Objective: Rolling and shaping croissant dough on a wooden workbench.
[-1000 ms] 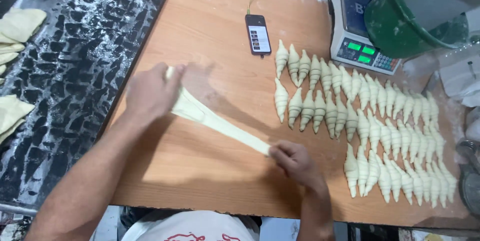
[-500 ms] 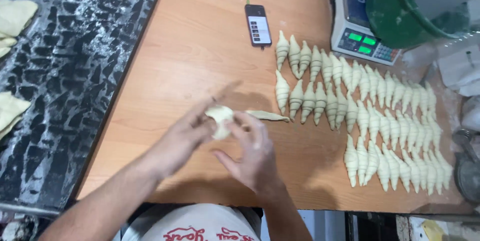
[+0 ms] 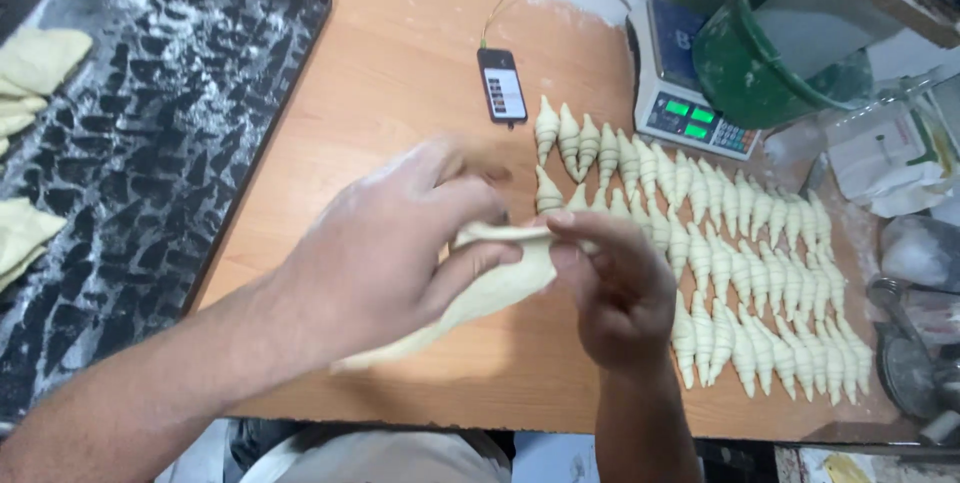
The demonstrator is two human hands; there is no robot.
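Now lifted off the wooden table [image 3: 400, 63], no longer rolled against it as half a second ago: dough strip [image 3: 480, 293] pinched at its wide end between left hand [image 3: 385, 243] and right hand [image 3: 610, 283], tail hanging below, finished rolls [image 3: 760, 273] just right, floured tray [image 3: 150, 143] far left.
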